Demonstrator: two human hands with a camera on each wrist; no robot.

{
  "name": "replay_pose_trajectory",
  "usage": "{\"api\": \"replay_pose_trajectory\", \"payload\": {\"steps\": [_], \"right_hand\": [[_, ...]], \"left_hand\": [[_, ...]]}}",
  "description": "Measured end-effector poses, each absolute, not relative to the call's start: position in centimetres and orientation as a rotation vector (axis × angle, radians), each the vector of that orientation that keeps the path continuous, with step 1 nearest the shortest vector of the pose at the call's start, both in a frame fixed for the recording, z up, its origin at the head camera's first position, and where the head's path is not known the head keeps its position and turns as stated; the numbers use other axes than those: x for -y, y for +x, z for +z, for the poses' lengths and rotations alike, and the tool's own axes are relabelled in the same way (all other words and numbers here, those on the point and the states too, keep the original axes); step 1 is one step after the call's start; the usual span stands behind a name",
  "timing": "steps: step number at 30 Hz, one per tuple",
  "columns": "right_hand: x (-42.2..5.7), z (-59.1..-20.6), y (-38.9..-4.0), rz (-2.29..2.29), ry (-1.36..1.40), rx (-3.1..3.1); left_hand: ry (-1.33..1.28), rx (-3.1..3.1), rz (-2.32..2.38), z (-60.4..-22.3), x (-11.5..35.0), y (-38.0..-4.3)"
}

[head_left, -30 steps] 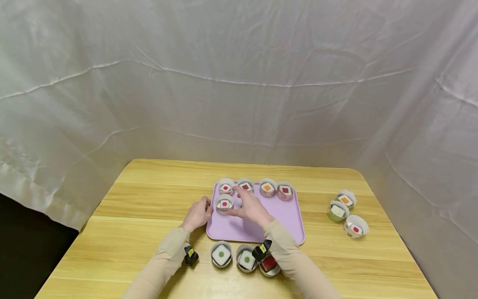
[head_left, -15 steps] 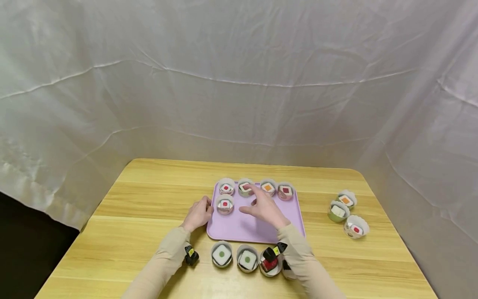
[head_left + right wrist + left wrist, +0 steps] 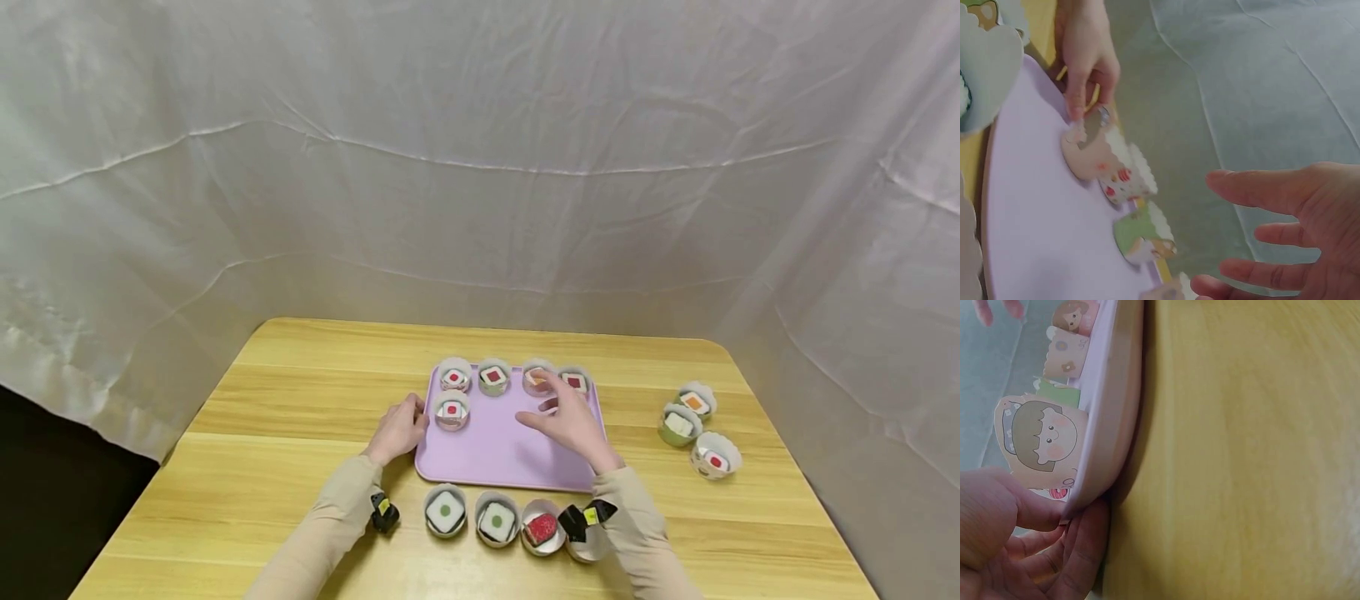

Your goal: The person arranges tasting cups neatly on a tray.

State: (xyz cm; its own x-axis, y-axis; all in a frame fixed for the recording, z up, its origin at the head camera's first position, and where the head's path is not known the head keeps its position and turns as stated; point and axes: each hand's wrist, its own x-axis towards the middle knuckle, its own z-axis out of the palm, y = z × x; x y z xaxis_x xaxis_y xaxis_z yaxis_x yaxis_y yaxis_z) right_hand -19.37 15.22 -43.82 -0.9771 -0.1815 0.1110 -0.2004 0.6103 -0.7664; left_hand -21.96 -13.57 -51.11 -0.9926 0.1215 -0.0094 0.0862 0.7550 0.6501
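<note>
A lilac tray (image 3: pixel 487 454) lies on the table, bearing several paper cups of sushi-like pieces. My left hand (image 3: pixel 400 427) pinches its left rim; in the left wrist view, the thumb is above the rim (image 3: pixel 1110 425) and the fingers are curled beneath it. Close to that hand stands a cup with a red-centred piece (image 3: pixel 452 411); behind it is a similar cup (image 3: pixel 454 376). My right hand (image 3: pixel 570 421) hovers over the tray's right half with thumb and fingers spread, holding nothing. It partly covers the cup with the orange-centred piece (image 3: pixel 536 382). To its left sits a green cup (image 3: pixel 493 377).
In front of the tray stand several more cups, among them two with green-dotted pieces (image 3: pixel 446 511) and one with a red piece (image 3: pixel 542 529). Three cups (image 3: pixel 681 423) cluster at the right of the table. A pale curtain (image 3: pixel 480 208) hangs behind.
My right hand has let go of the front red-centred cup, leaving it on the tray, and has moved right with fingers spread. The left hand has stayed at the tray's rim.
</note>
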Motion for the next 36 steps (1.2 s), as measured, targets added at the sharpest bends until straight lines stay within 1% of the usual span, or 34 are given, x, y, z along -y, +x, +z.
{"api": "replay_pose_trajectory", "payload": {"steps": [6, 13, 30, 36], "right_hand": [[-17.3, -43.6, -18.8, 1.366, 0.268, 2.741], [-19.9, -43.3, -18.0, 1.350, 0.122, 2.710], [-26.3, -44.6, -17.9, 0.967, -0.237, 2.667], [-27.9, -45.0, -17.9, 0.857, -0.265, 2.703]], "left_hand": [[0.183, -2.902, 1.067, -51.1, 13.6, -21.9], [0.182, -2.905, 1.076, -51.1, 13.6, -21.8], [0.190, -2.908, 1.077, -51.0, 13.6, -21.8], [0.187, -2.901, 1.080, -51.1, 13.6, -21.9]]}}
